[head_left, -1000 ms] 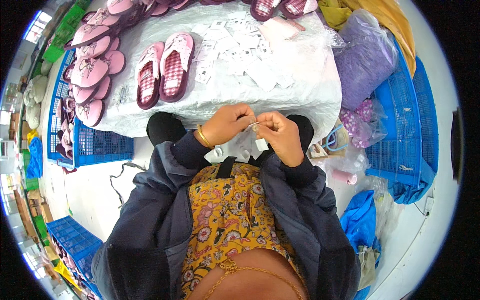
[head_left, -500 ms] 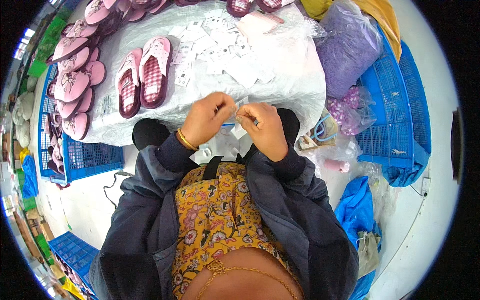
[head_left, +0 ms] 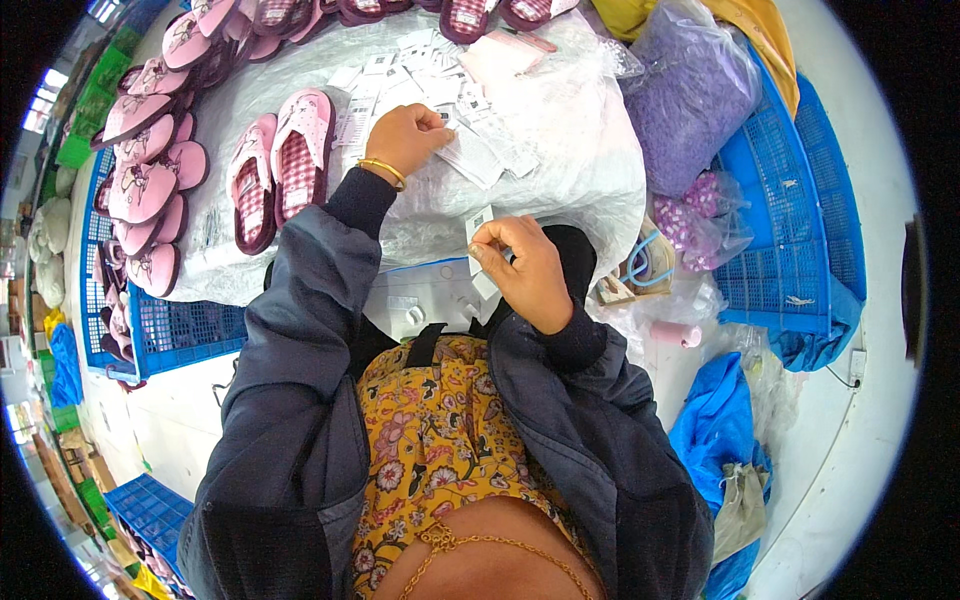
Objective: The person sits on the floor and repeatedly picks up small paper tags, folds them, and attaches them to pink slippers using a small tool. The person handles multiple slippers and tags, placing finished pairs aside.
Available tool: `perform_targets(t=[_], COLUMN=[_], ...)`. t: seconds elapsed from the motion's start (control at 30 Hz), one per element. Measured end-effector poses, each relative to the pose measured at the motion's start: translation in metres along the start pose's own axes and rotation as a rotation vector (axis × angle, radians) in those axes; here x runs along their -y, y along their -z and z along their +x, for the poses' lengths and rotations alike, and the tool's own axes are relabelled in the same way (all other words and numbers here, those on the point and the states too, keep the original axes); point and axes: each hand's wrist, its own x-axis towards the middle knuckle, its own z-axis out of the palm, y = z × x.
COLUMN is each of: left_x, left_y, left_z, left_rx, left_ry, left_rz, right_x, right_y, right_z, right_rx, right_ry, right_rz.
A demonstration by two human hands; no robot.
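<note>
My left hand [head_left: 405,140] is over the loose pile of white paper tags [head_left: 410,62] on the plastic-covered table. Its thumb and fingers are pinched together at the edge of the pile, and what lies between them is too small to tell. My right hand [head_left: 525,268], above my lap at the table's near edge, pinches a white paper tag [head_left: 481,222] with a dark printed patch. To the left of my left hand a pair of pink slippers [head_left: 302,130] with checked red insoles lies on the table.
Many pink slippers [head_left: 143,190] are stacked along the table's left side, above a blue crate [head_left: 190,325]. At right are a bag of purple material [head_left: 695,95], a larger blue crate [head_left: 775,215] and a pink roll [head_left: 675,333]. A pale pink stack [head_left: 505,55] lies beyond the tags.
My left hand has moved away from my right hand, forward to the tag pile. The right hand stays near its place, with the tag now showing more plainly in it.
</note>
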Motion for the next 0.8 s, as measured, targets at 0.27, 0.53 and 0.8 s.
perform_targets(t=[0.27,0.53,0.8], left_x=[0.001,-0.009,-0.052], left_y=[0.024,0.047,0.054], left_z=[0.005,-0.025,-0.097], left_rx=[0.145,-0.144,-0.182], left_ry=[0.056,-0.035,-0.347], left_rz=[0.015,-0.121,-0.017], right_x=[-0.001,0.012,0.036], right_y=[-0.001,0.006,-0.001], right_z=[0.000,0.010,0.033], right_rx=[0.002,-0.085,-0.165], right_ry=[-0.032,0.173,-0.035], right_rz=[0.013,-0.212,0.143])
